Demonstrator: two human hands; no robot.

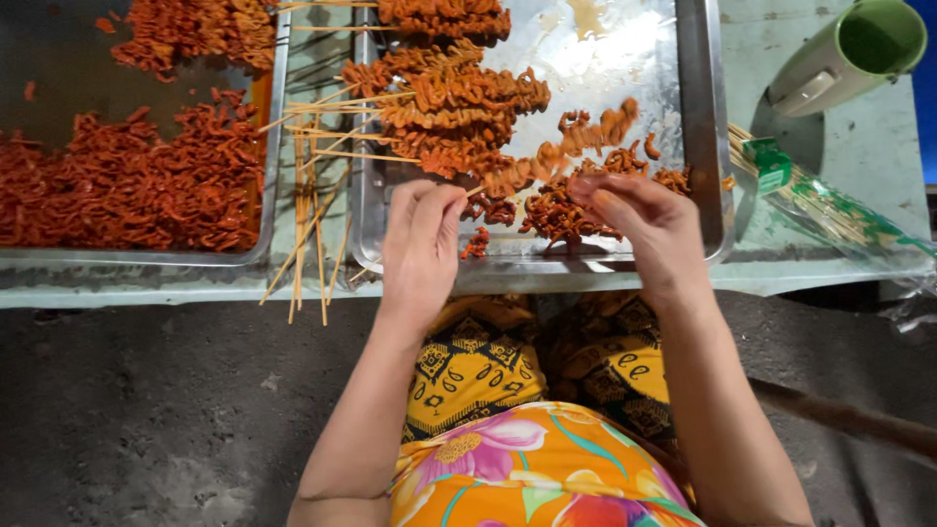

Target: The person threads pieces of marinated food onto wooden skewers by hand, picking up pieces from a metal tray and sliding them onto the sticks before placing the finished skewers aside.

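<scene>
Hands (422,244) over tray's (703,146) near rim

Pale green table (859,156) with two metal trays (698,117), green cup (859,49).

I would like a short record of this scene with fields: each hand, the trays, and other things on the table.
left hand: pinches the bare end of a wooden skewer loaded with orange-red marinated pieces
right hand: fingers on loose marinated pieces in the right tray
right tray: metal, holds a stack of finished skewers
left tray: metal, heaped with raw marinated pieces
between the trays: bare skewers
far right: green cup lying on its side, bag of skewers
</scene>
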